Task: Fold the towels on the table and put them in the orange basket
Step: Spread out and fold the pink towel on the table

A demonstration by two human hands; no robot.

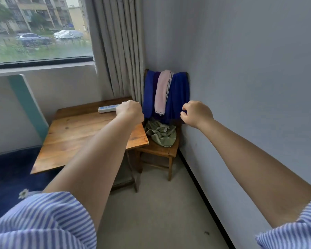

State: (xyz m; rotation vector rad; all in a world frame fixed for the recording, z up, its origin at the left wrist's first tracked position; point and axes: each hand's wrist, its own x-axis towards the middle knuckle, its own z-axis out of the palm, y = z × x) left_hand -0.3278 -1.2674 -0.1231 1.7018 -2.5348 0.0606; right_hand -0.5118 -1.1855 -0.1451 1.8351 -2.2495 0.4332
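Blue towels [178,97] hang over the back of a wooden chair [166,151] in the corner, with a pink towel [162,90] draped on top of them. A crumpled green towel [161,134] lies on the chair seat. My right hand [196,113] pinches the right edge of the blue towel between thumb and fingers. At the blue towel's left edge, my left hand [130,112] is curled into a fist, its fingertips hidden behind it. The orange basket is not in view.
A wooden table [79,139] stands left of the chair, with a white and blue remote [107,108] at its far edge. Grey curtains [118,51] hang behind. The wall runs close along the right. A dark blue bed cover [9,173] lies at the left.
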